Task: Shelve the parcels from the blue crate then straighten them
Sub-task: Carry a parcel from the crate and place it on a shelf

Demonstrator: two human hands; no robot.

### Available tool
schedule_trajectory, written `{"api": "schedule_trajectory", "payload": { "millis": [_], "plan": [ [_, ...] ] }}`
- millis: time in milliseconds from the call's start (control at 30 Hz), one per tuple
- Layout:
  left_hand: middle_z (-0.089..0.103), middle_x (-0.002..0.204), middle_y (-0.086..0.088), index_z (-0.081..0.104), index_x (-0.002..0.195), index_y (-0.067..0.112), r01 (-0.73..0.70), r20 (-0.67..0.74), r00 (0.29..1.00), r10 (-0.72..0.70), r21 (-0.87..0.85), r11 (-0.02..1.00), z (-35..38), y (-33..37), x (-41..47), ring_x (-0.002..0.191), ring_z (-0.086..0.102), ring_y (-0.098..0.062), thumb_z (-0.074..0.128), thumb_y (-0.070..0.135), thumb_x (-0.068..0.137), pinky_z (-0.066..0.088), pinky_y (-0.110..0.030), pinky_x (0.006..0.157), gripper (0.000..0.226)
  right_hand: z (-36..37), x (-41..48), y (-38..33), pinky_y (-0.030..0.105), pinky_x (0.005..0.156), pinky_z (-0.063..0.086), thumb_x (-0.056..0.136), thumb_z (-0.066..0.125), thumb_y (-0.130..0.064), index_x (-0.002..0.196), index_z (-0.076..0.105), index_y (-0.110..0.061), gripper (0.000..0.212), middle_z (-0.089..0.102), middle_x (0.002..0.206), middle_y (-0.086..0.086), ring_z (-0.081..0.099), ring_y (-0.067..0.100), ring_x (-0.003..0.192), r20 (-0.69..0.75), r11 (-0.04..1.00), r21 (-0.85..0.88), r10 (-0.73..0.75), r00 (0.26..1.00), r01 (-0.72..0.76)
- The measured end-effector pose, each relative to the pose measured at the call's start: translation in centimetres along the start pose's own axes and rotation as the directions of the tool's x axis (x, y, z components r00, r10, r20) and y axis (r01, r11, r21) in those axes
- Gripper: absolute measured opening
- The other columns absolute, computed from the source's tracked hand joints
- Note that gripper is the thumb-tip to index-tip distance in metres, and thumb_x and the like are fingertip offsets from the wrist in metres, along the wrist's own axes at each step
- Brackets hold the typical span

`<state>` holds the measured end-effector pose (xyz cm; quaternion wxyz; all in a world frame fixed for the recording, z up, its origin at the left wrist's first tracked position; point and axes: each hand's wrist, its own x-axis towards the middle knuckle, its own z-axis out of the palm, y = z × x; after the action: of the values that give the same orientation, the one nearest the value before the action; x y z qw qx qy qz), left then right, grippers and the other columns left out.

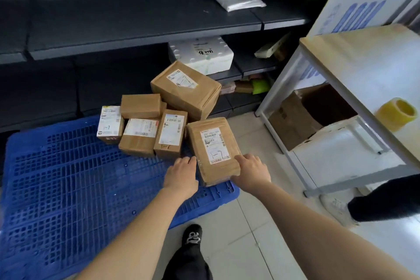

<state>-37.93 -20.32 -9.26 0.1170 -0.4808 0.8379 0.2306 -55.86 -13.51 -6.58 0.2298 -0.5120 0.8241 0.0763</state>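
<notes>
The dark grey metal shelving [136, 25] fills the far wall, with a white foam box [204, 54] on a lower shelf. Before it, on the tiled floor, lies the blue slatted plastic crate [68, 177], its parcels gathered at the far right corner. A large brown cardboard parcel [186, 91] sits tilted at the back of the cluster. The nearest flat brown parcel with a white label [213, 143] lies at the crate's right edge, in a two-handed grip. The left hand [181, 175] curls against its left side and the right hand [250, 170] closes over its near right corner. Four smaller brown boxes [141, 136] huddle to the left, touching one another. A yellow tape roll [397, 113] stands on the pale surface [341, 52] at right.
</notes>
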Motion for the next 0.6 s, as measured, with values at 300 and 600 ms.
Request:
{"api": "schedule_trajectory", "payload": {
  "millis": [300,600],
  "plan": [
    [0.031,0.153,-0.010,0.003,0.154,0.011,0.324,0.241,0.941,-0.240,-0.421,0.847,4.9,1.8,6.7,0.138,0.034,-0.028,0.055,0.039,0.094,0.034,-0.040,0.108,0.084,4.1,7.4,2.9,0.039,0.092,0.042,0.087,0.054,-0.030,0.128,0.044,-0.015,0.045,0.050,0.126,0.009,0.048,0.031,0.116,0.092,0.943,0.281,0.158,0.983,-0.177],
    [0.053,0.137,0.000,0.030,0.143,0.021,0.514,0.283,0.827,-0.485,-0.729,0.451,8.2,4.4,8.0,0.121,0.052,-0.025,0.058,0.019,0.094,0.040,-0.031,0.088,0.057,6.7,10.6,5.3,0.040,0.080,0.046,0.095,0.048,-0.027,0.113,0.041,-0.014,0.023,0.059,0.112,0.009,0.058,0.034,0.101,0.155,0.881,0.450,0.083,0.984,-0.145]
  ]
}}
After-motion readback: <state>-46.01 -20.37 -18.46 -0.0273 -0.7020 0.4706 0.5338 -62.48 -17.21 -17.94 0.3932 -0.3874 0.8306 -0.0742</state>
